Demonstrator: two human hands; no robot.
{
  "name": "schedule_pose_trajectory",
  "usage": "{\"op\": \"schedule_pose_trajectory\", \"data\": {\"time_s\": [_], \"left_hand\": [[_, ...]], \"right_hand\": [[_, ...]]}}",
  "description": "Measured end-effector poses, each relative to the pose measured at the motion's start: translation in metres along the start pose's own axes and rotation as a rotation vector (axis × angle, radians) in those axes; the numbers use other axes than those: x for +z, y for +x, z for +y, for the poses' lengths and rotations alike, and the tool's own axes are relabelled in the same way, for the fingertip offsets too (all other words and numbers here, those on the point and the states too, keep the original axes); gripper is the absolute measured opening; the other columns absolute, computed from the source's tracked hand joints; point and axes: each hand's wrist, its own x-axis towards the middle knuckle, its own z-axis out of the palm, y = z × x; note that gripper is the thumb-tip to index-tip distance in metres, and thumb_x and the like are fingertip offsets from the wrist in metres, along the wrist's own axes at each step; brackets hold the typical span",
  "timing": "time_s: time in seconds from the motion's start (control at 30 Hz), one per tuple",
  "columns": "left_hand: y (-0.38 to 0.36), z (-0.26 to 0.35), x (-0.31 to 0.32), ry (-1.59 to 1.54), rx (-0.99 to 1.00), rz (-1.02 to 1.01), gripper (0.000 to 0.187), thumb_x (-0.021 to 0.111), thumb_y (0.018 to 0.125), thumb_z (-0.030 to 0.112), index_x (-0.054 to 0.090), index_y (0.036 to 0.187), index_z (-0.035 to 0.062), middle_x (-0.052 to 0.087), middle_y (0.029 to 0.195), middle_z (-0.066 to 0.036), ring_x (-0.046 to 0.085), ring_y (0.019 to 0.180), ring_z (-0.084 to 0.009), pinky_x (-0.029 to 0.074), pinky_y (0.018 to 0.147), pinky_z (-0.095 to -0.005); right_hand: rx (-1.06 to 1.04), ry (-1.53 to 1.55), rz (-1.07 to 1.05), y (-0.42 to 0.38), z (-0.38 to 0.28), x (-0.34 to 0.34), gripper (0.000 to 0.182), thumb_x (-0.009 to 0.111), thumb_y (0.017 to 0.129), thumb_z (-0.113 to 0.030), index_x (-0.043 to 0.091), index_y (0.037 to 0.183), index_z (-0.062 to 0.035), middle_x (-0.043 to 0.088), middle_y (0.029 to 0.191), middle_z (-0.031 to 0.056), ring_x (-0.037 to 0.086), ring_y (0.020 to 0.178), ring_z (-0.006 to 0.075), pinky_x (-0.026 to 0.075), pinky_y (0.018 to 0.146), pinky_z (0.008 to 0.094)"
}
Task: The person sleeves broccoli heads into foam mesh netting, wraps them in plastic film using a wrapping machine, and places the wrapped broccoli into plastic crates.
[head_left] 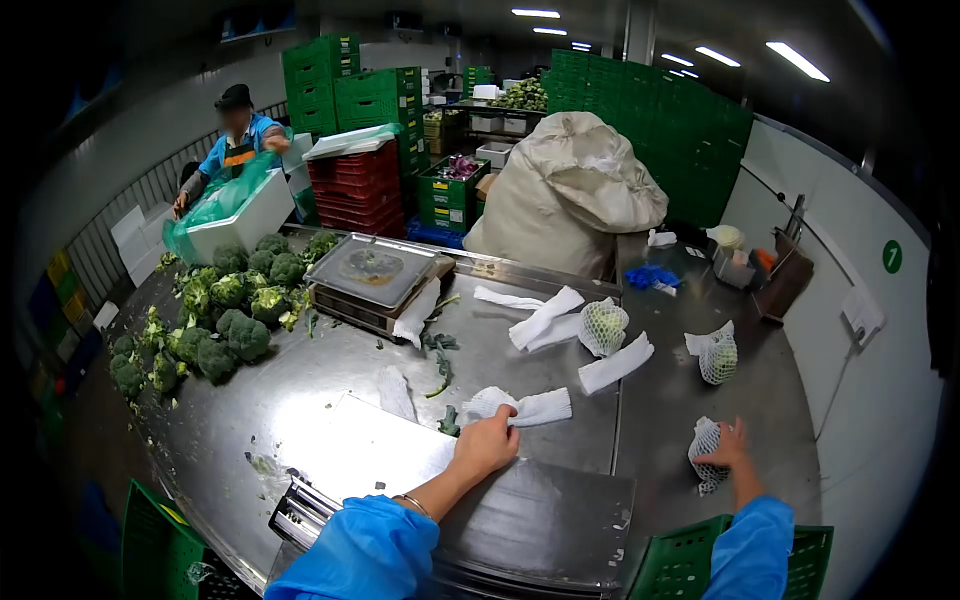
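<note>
My left hand point(487, 440) reaches over the steel table, its fingers closed at the edge of a white foam net sleeve point(545, 408) that lies flat. To the right, my right hand point(732, 447) grips a vegetable head in a white foam net point(706, 452); the hand partly covers it. Farther back on that side sits another netted green head point(717, 358). A third netted head point(604, 327) rests among loose foam sleeves point(546, 317) near the middle. Broccoli heads point(238, 335) are heaped on the left, beside a scale point(372, 275).
Green crates point(690, 560) stand below the table's front edge. A large white sack point(560, 200) rises behind the table. At the far left a co-worker point(235, 140) handles a white foam box point(240, 220) with green plastic. Red crates point(355, 190) are stacked behind the scale.
</note>
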Motion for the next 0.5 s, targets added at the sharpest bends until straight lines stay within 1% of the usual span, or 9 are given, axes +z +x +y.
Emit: {"op": "schedule_pose_trajectory", "data": {"time_s": [0.03,0.13,0.23,0.33,0.43,0.5], "left_hand": [[0.0,0.0,0.0,0.002,0.006,0.005,0.028,0.049,0.079,0.023,0.049,0.104,0.0104,0.062,0.074,-0.018,0.06,0.07,-0.037,0.046,0.067,-0.0466],[-0.001,0.0,0.001,0.005,0.015,0.024,0.026,0.049,0.079,0.022,0.051,0.102,0.0102,0.062,0.072,-0.018,0.06,0.069,-0.0366,0.046,0.065,-0.0465],[0.0,-0.002,0.004,0.006,0.035,0.059,0.024,0.049,0.078,0.022,0.052,0.1,0.0101,0.061,0.071,-0.017,0.059,0.066,-0.0366,0.047,0.063,-0.0464],[-0.001,-0.001,0.003,0.024,0.019,0.06,0.023,0.05,0.078,0.021,0.053,0.098,0.0107,0.062,0.07,-0.014,0.06,0.067,-0.0343,0.047,0.064,-0.0446],[0.001,-0.006,0.009,0.02,0.032,0.08,0.023,0.05,0.078,0.021,0.054,0.098,0.0108,0.063,0.072,-0.014,0.06,0.07,-0.0334,0.047,0.066,-0.0434],[0.002,-0.003,0.007,0.041,0.021,0.057,0.023,0.05,0.079,0.022,0.054,0.099,0.0107,0.063,0.073,-0.014,0.06,0.071,-0.0335,0.047,0.067,-0.0436]], "right_hand": [[-0.028,0.062,-0.014,0.0,0.003,0.002,0.121,0.08,0.04,-0.054,0.019,0.135,-0.0108,0.01,0.14,0.0236,0.016,0.126,0.0473,0.02,0.104,0.0497],[-0.025,0.011,-0.083,-0.011,-0.005,0.001,0.121,0.081,0.04,-0.051,0.019,0.135,-0.0121,0.006,0.14,0.0257,0.015,0.127,0.0465,0.021,0.103,0.0503],[0.043,-0.105,-0.068,0.006,-0.005,0.017,0.123,0.081,0.043,-0.048,0.011,0.138,-0.0135,0.008,0.14,0.0263,0.02,0.124,0.0486,0.027,0.1,0.0515],[0.058,-0.173,-0.049,0.017,0.0,0.02,0.121,0.08,0.046,-0.045,0.01,0.138,-0.0124,0.012,0.139,0.0267,0.024,0.124,0.0459,0.03,0.099,0.0484],[0.094,0.114,-0.235,-0.007,-0.014,-0.021,0.117,0.079,0.048,-0.043,0.01,0.137,-0.0116,0.019,0.137,0.0266,0.026,0.125,0.0419,0.03,0.1,0.0439],[0.127,0.263,-0.112,-0.02,-0.02,-0.031,0.114,0.079,0.049,-0.04,0.012,0.137,-0.0105,0.024,0.135,0.027,0.028,0.124,0.0399,0.031,0.1,0.0416]]}}
